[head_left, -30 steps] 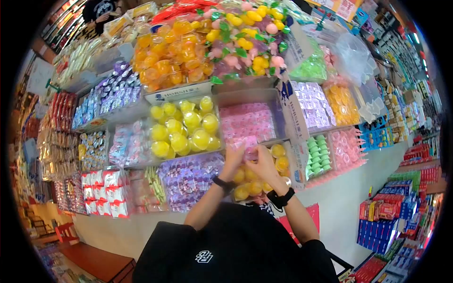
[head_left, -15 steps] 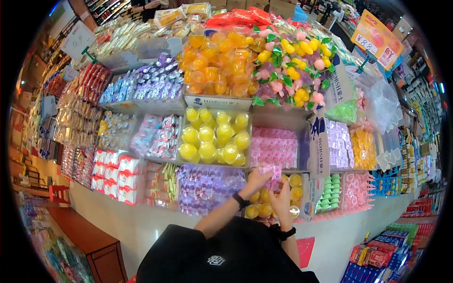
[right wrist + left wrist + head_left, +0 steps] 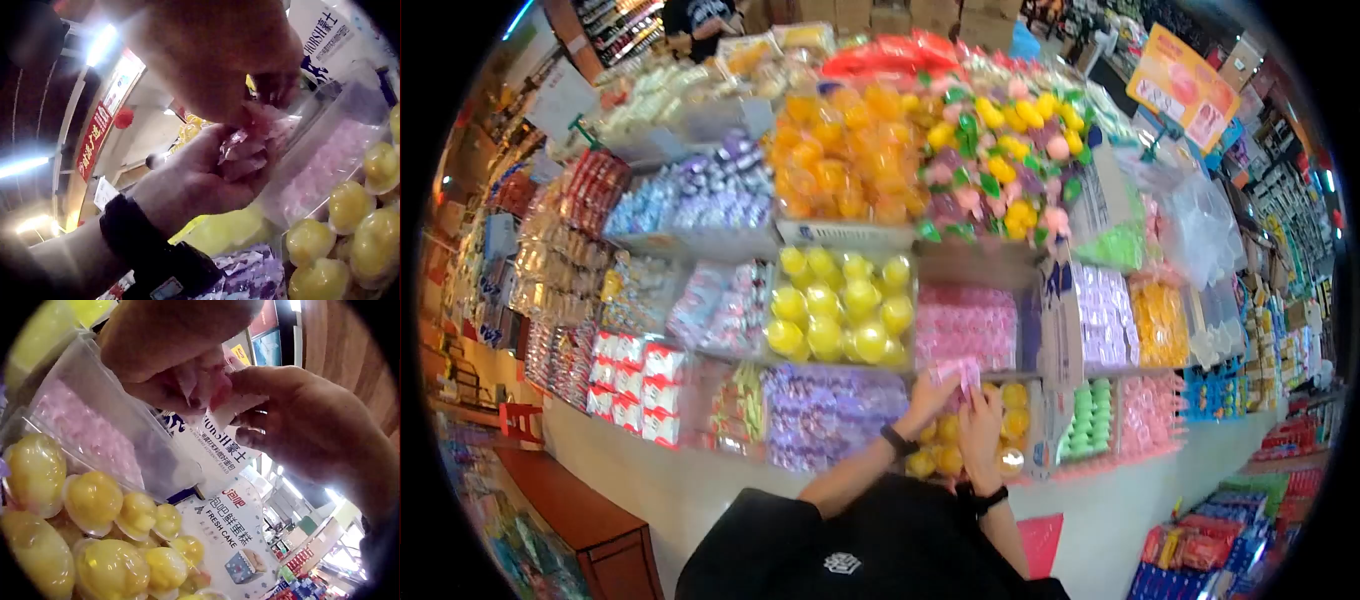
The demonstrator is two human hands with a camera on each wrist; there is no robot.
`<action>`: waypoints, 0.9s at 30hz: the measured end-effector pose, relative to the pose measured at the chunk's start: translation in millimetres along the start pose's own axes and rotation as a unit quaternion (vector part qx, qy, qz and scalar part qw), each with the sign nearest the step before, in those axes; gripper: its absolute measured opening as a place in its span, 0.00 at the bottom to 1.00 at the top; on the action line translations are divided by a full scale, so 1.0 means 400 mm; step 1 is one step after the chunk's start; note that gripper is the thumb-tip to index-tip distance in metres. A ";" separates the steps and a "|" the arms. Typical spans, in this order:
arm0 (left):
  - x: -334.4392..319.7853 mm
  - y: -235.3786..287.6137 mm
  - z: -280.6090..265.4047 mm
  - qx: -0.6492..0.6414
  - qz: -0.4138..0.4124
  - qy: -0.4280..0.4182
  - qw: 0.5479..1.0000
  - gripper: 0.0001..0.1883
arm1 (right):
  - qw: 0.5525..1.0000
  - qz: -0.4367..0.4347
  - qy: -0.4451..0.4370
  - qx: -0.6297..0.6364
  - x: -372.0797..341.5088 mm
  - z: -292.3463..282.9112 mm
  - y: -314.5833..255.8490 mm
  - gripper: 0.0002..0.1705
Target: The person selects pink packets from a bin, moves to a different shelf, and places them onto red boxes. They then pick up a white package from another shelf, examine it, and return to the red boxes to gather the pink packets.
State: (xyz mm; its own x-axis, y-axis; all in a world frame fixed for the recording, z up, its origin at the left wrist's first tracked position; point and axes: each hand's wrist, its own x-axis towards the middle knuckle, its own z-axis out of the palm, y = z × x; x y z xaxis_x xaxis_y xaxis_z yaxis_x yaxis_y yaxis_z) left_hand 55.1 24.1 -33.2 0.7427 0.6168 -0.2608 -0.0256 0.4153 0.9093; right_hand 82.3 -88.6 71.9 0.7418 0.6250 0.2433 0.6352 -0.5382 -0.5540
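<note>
Both hands meet around a small pink wrapped packet point(image 3: 957, 375) above the front boxes. My left hand point(image 3: 928, 402) pinches it from the left in the head view, and my right hand point(image 3: 980, 430) grips its right side. Up close in the right wrist view, crinkled clear-pink wrapping point(image 3: 247, 147) lies within the left hand's point(image 3: 194, 178) curled fingers. The left wrist view has the right hand's point(image 3: 312, 419) thumb and fingers at the wrapping; some fingertips are hidden. Behind the hands is a box of similar pink packets point(image 3: 967, 335).
Yellow-orange jelly cups point(image 3: 948, 458) lie in a box beneath the hands, purple packets point(image 3: 830, 415) to their left. Yellow cups point(image 3: 840, 310), orange cups point(image 3: 845, 150) and fruit-shaped sweets point(image 3: 1005, 150) fill boxes behind. Green cups point(image 3: 1088, 418) stand at right, past a cardboard divider point(image 3: 1060, 320).
The head view has swung, shifting the display across the picture. Both hands keep hold of the pink packet over the same boxes, and the right fingers have moved slightly closer to the left hand.
</note>
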 end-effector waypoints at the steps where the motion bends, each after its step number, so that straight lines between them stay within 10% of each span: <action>1: -0.004 -0.035 -0.001 0.032 -0.018 -0.001 0.999 0.12 | 0.999 0.026 -0.016 0.020 -0.009 0.003 0.012 0.14; 10: -0.032 0.090 0.042 -0.172 -0.032 -0.010 0.984 0.13 | 0.990 -0.013 -0.048 0.128 0.085 -0.026 0.024 0.07; 17: -0.021 0.077 0.042 -0.138 -0.056 0.010 0.989 0.15 | 0.996 -0.049 0.066 -0.024 0.326 -0.021 0.132 0.06; 27: -0.022 0.087 0.043 -0.173 -0.105 0.018 0.979 0.15 | 0.962 0.048 -0.043 -0.266 0.550 0.123 0.339 0.25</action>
State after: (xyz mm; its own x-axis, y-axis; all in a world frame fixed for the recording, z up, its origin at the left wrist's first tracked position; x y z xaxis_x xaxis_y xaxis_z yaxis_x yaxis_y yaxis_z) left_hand 59.4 21.6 6.1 0.7314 0.5144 -0.4477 -0.1044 0.7332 0.6719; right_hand 321.2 3.7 11.2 0.7961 0.5905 0.1324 0.6024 -0.7942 -0.0796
